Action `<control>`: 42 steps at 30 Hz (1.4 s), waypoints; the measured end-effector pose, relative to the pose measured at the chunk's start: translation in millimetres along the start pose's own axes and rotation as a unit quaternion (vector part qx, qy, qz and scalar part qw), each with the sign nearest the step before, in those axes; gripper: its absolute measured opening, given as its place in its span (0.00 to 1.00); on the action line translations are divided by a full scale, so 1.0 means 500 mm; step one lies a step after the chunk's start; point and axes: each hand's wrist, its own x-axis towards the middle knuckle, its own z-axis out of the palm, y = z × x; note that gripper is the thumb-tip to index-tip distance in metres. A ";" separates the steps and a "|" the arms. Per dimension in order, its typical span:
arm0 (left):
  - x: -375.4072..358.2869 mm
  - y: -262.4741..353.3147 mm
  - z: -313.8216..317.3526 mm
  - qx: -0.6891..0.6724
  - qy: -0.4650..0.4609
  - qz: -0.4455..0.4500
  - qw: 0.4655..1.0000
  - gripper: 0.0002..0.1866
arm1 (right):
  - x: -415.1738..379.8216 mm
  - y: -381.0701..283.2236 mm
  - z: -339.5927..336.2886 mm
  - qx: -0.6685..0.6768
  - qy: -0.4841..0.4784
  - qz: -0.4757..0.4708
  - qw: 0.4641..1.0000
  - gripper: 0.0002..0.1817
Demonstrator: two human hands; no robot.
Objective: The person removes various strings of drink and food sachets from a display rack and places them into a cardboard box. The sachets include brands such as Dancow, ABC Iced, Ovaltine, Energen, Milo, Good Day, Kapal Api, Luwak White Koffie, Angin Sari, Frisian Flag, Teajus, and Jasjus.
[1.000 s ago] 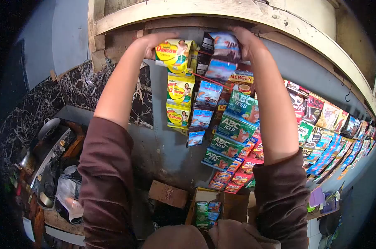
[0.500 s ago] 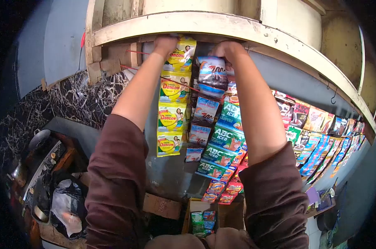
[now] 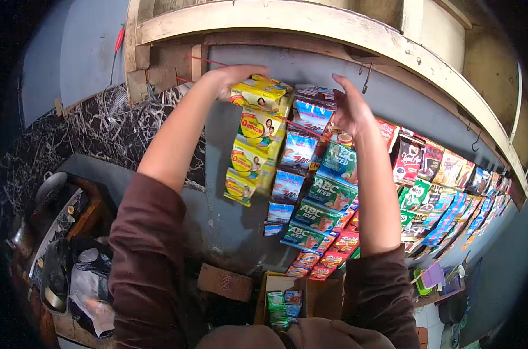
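Gripping Dancow strip (image 3: pixel 253 136) top, beam (image 3: pixel 310 26) close overhead

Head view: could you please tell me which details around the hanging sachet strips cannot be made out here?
- Left hand: its fingertips are hidden behind the top of the yellow Dancow strip.
- Blue sachet strip: its hanging point is hidden by its top packet.
- Far sachets: labels too small and warped.
- Open carton: partly cut off by the person's clothing.

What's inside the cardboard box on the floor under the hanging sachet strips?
The cardboard box is open, with green and blue sachet packs stacked at its left side. Its near part is covered by the person's head covering, so anything there cannot be seen.
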 end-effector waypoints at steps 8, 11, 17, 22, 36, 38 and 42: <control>0.027 0.071 0.043 0.238 0.140 0.101 0.956 0.19 | 0.159 -0.092 0.049 -0.516 0.055 0.065 0.853 0.16; 0.039 0.070 0.042 0.078 0.169 0.291 0.938 0.15 | 0.293 -0.071 0.020 -0.476 0.095 -0.170 0.858 0.12; -0.016 0.015 0.007 -0.141 0.056 0.373 0.915 0.15 | 0.011 0.008 0.057 0.045 -0.022 -0.295 0.954 0.22; -0.028 0.020 -0.026 -0.036 0.015 0.044 0.998 0.21 | 0.000 0.015 -0.004 -0.227 0.055 -0.044 0.971 0.14; -0.039 0.018 0.030 -0.100 0.007 0.178 0.979 0.22 | -0.012 0.024 0.063 -0.073 0.018 -0.352 0.933 0.47; -0.038 0.002 0.020 -0.038 0.030 0.067 0.997 0.21 | -0.016 0.042 0.047 0.009 0.027 -0.260 0.965 0.28; -0.008 0.003 0.008 -0.034 0.064 0.093 0.993 0.16 | -0.037 0.011 0.046 0.034 -0.047 -0.033 0.998 0.16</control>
